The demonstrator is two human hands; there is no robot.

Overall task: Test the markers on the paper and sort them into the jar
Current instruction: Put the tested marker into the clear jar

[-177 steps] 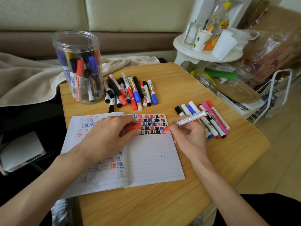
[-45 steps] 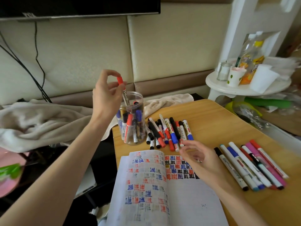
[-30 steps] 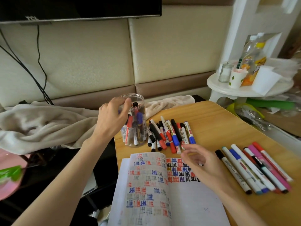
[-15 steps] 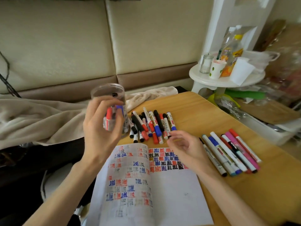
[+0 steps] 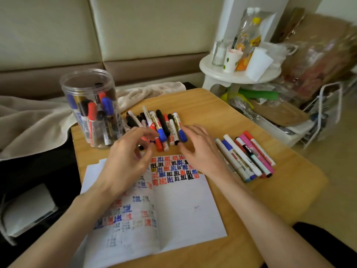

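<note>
A clear plastic jar (image 5: 90, 111) stands at the table's back left with several red, blue and black markers upright inside. A pile of markers (image 5: 162, 126) lies just right of it. Another row of markers (image 5: 245, 155) lies at the right. An open notebook (image 5: 173, 206) with red, blue and black test marks lies in front of me. My left hand (image 5: 127, 157) hovers over the near end of the pile, fingers curled and apart, holding nothing. My right hand (image 5: 199, 149) is spread beside it, fingertips at the pile's near end, empty.
A beige blanket (image 5: 29, 122) lies left of the wooden table (image 5: 280, 190). A white round side table (image 5: 239, 74) with cups and bottles stands at the back right, with bags and clutter beyond it. A sofa back runs behind.
My left hand dropped the red marker into the jar, let go and came down to the marker pile. My right hand shifted forward to the pile. The camera tilted down.
</note>
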